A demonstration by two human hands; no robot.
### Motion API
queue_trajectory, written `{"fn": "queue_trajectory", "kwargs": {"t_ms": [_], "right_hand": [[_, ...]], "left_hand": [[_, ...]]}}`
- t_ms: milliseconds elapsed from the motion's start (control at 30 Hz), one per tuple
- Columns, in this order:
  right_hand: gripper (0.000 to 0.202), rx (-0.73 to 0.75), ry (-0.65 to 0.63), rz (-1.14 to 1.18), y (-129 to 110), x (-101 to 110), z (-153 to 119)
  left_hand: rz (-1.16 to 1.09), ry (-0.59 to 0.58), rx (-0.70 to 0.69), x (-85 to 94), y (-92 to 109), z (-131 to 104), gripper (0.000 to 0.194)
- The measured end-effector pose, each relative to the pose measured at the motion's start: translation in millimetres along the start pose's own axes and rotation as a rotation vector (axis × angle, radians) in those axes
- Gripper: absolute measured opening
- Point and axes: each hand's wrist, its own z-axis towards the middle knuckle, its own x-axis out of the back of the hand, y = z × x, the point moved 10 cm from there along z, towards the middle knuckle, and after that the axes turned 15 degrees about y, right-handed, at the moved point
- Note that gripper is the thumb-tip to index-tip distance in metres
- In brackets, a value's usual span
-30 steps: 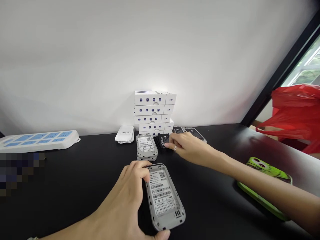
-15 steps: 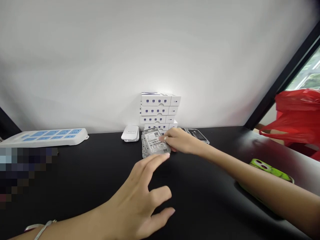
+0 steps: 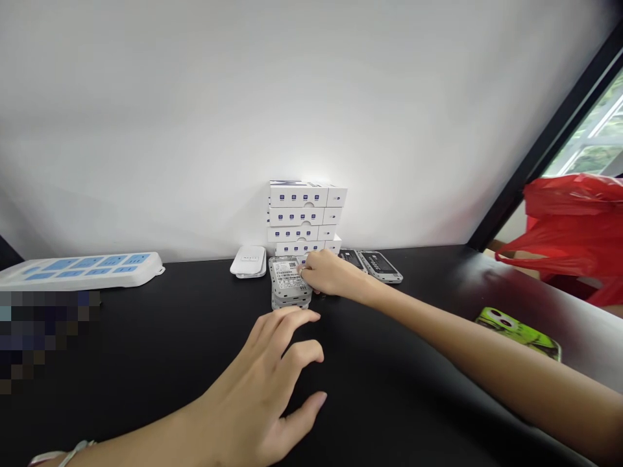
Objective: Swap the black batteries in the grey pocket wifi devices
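A grey pocket-sized device body with a printed label [image 3: 289, 275] lies on top of a stack of similar bodies [image 3: 291, 303] in front of the boxes. My right hand [image 3: 325, 271] is closed at its right edge, fingers bent round that side; the fingertips are partly hidden. My left hand [image 3: 277, 373] hovers nearer to me over the black table [image 3: 389, 383], fingers curved and apart, with nothing in it. To the right of the stack, two more grey bodies with black batteries [image 3: 379, 264] lie flat, one partly behind my right hand.
Several white boxes [image 3: 298, 216] are stacked against the wall. Thin white covers [image 3: 248, 261] lie to their left. A white and blue power strip [image 3: 82, 269] is at far left, a green phone case [image 3: 518, 332] beyond my right forearm, and a red plastic bag [image 3: 574, 227] at far right.
The labelled body, tilted before, now lies flatter and squarer on the stack, with my right hand still at its edge. My left hand's fingers have curled a little. The view has shifted slightly.
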Motion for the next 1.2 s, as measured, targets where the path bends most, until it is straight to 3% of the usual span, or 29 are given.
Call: {"fn": "queue_trajectory", "kwargs": {"t_ms": [100, 167, 300, 367, 467, 567, 633, 767, 900, 967, 1067, 1200], "right_hand": [[0.054, 0.011, -0.09, 0.07, 7, 15, -3], [0.056, 0.033, -0.11, 0.095, 22, 38, 0], [0.061, 0.042, -0.053, -0.003, 83, 88, 7], [0.085, 0.006, -0.031, -0.097, 121, 98, 8], [0.118, -0.006, -0.097, -0.161, 158, 88, 3], [0.117, 0.014, -0.155, -0.171, 173, 71, -3], [0.11, 0.027, -0.123, -0.179, 175, 69, -5], [0.097, 0.071, 0.076, -0.225, 158, 93, -16], [0.085, 0.146, 0.233, -0.219, 110, 113, -48], [0.088, 0.214, 0.189, -0.148, 77, 103, -68], [0.095, 0.362, 0.05, -0.016, 25, 67, -98], [0.089, 0.353, -0.061, 0.133, -3, 23, -119]], "left_hand": [[0.006, -0.004, -0.018, 0.6, 2, 0, 0.026], [0.002, -0.008, -0.054, 0.7, 5, 0, 0.021], [-0.022, -0.008, -0.09, 0.1, 9, 0, 0.016], [-0.032, -0.003, -0.074, 0.3, 8, 1, 0.016], [-0.028, -0.01, -0.046, 0.9, 6, 3, 0.017], [0.003, -0.007, -0.04, 3.1, 6, 5, 0.019], [0.011, 0.005, -0.049, 4.6, 7, 6, 0.019], [0.025, -0.011, -0.038, 2.0, 4, 6, 0.023], [0.045, -0.038, -0.003, -0.3, 1, 6, 0.032], [0.049, -0.044, 0.036, -0.4, -3, 5, 0.04], [0.033, -0.024, 0.104, 0.7, -12, 2, 0.059], [-0.034, -0.017, 0.122, -3.3, -22, -3, 0.083]]}}
